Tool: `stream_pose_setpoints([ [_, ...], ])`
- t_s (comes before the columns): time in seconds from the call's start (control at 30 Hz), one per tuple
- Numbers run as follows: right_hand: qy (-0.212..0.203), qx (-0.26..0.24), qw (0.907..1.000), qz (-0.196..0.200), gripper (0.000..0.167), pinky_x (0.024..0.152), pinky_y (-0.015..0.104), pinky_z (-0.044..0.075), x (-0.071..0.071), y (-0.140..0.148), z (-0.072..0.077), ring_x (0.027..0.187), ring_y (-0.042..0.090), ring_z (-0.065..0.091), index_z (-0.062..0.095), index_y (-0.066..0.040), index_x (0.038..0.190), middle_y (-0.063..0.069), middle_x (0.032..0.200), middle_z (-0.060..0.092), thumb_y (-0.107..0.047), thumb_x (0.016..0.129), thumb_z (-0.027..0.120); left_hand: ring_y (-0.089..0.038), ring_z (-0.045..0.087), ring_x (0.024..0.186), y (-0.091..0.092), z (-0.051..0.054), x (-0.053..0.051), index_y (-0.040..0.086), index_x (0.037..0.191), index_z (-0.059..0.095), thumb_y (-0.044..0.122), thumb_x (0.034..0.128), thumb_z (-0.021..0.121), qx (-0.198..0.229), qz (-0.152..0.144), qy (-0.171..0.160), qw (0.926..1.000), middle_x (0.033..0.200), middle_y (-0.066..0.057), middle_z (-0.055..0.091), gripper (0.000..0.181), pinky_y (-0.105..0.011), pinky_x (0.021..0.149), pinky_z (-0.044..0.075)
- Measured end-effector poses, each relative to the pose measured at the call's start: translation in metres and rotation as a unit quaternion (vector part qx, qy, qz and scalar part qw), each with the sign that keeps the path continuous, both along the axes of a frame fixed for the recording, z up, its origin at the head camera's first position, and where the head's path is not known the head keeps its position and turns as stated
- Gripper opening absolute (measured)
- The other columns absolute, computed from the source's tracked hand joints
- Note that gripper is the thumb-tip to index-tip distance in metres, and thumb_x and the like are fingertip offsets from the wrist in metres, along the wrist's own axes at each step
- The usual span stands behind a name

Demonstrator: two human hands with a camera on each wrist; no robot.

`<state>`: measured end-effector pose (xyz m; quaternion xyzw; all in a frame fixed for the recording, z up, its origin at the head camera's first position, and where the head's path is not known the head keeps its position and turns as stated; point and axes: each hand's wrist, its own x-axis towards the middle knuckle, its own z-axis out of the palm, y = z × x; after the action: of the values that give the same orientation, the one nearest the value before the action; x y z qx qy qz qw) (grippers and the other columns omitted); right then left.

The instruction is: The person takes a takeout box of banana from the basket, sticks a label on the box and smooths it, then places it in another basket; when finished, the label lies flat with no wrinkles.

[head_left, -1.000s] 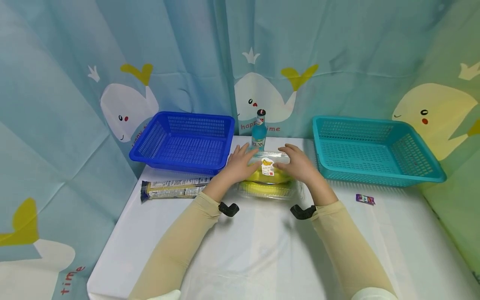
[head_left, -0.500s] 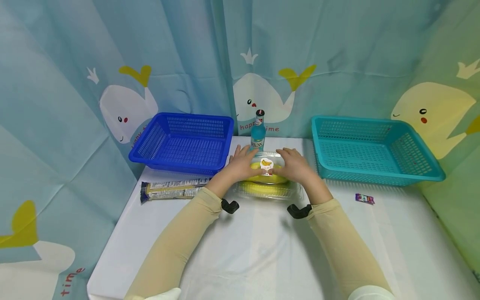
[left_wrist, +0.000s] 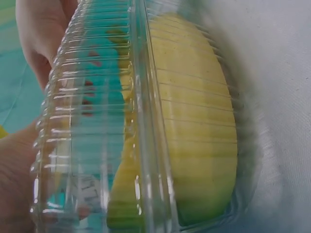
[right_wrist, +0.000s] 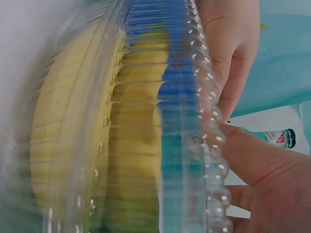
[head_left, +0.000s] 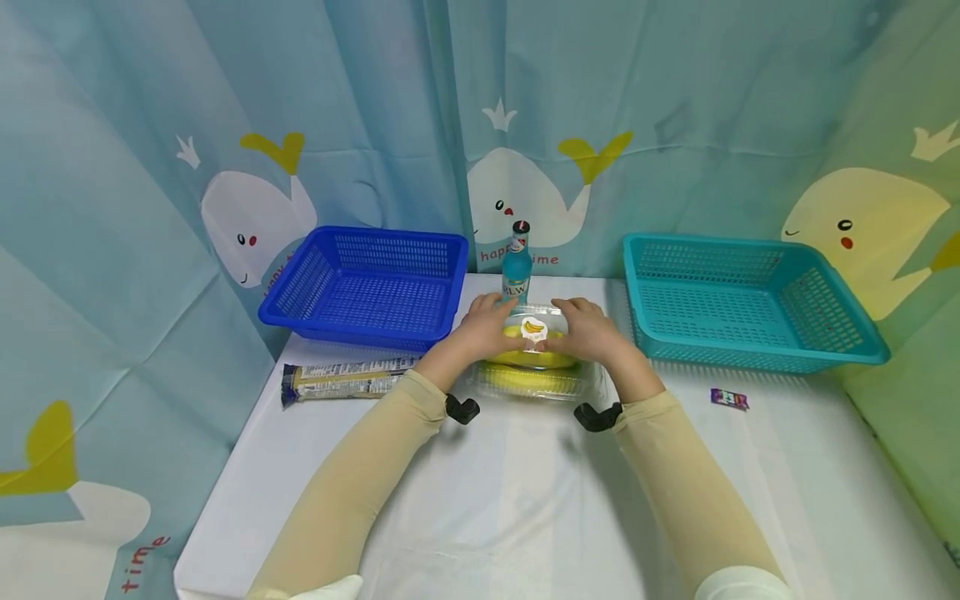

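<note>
A clear plastic clamshell box [head_left: 528, 383] holding bananas [left_wrist: 194, 121] lies on the table, with a banana-picture sticker [head_left: 534, 328] on its lid. My left hand [head_left: 480, 333] rests on the left part of the lid, its thumb stretched toward the sticker and its fingertips by the far edge. On the right part, my right hand [head_left: 592, 335] lies almost mirrored, thumb near the sticker too. Both wrist views look at the ribbed box sides; the lid partly hides the fingers. A blue drink bottle [head_left: 517, 262] stands just behind the box, between the hands.
A blue basket [head_left: 367, 329] stands at the back left and a teal basket [head_left: 750, 352] at the back right. A long printed packet [head_left: 348, 379] lies before the blue basket. One small purple packet [head_left: 729, 398] lies before the teal one. A curtain [head_left: 405, 83] borders the table.
My hands have come slightly down and closer together on the lid, thumbs now nearer the sticker. The spread fingers of my left hand have drawn together. The box stays in place.
</note>
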<state>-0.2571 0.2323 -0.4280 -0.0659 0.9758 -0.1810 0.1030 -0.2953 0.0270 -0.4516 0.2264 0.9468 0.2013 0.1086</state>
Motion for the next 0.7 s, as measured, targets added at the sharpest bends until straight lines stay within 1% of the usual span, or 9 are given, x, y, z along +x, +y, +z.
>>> stream_pose_setpoints([
  [0.17, -0.008, -0.004, 0.9999, -0.01, 0.088, 0.106, 0.07, 0.035, -0.006, -0.001, 0.002, 0.136, 0.048, 0.033, 0.034, -0.008, 0.153, 0.026, 0.152, 0.034, -0.052, 0.086, 0.071, -0.032, 0.022, 0.147, 0.003, 0.002, -0.001, 0.024, 0.158, 0.028, 0.066, 0.0855, 0.063, 0.008, 0.016, -0.01, 0.9998, 0.159, -0.01, 0.026, 0.091, -0.049, 0.115, 0.036],
  [0.37, -0.015, -0.007, 0.9996, -0.021, 0.076, 0.103, 0.068, 0.039, -0.014, -0.001, 0.004, 0.129, 0.047, 0.038, 0.046, -0.008, 0.144, 0.026, 0.146, 0.04, -0.052, 0.087, 0.07, -0.029, 0.033, 0.135, 0.005, 0.006, -0.005, 0.026, 0.157, 0.03, 0.062, 0.0887, 0.062, 0.003, 0.022, -0.017, 0.9996, 0.147, -0.007, 0.036, 0.084, -0.045, 0.101, 0.047],
  [0.47, -0.017, -0.008, 0.9994, -0.031, 0.072, 0.102, 0.065, 0.041, -0.018, -0.002, 0.005, 0.126, 0.046, 0.04, 0.051, -0.007, 0.138, 0.025, 0.14, 0.045, -0.054, 0.087, 0.069, -0.028, 0.035, 0.13, 0.007, 0.007, -0.009, 0.026, 0.156, 0.033, 0.061, 0.0907, 0.06, -0.004, 0.027, -0.02, 0.9994, 0.143, -0.007, 0.038, 0.078, -0.044, 0.099, 0.048],
  [0.6, -0.023, -0.003, 0.9986, -0.047, 0.067, 0.099, 0.061, 0.043, -0.025, -0.003, 0.005, 0.121, 0.044, 0.042, 0.055, -0.006, 0.133, 0.023, 0.133, 0.051, -0.055, 0.089, 0.067, -0.029, 0.035, 0.129, 0.009, 0.009, -0.013, 0.025, 0.151, 0.041, 0.059, 0.0935, 0.057, -0.004, 0.036, -0.022, 0.9991, 0.143, -0.009, 0.038, 0.069, -0.048, 0.102, 0.045],
  [0.7, -0.032, 0.003, 0.9976, -0.061, 0.064, 0.097, 0.059, 0.044, -0.028, -0.004, 0.005, 0.119, 0.043, 0.042, 0.057, -0.006, 0.13, 0.023, 0.13, 0.053, -0.055, 0.09, 0.065, -0.03, 0.036, 0.126, 0.011, 0.009, -0.015, 0.024, 0.144, 0.046, 0.057, 0.0951, 0.055, -0.002, 0.04, -0.02, 0.999, 0.139, -0.01, 0.04, 0.06, -0.05, 0.101, 0.045],
])
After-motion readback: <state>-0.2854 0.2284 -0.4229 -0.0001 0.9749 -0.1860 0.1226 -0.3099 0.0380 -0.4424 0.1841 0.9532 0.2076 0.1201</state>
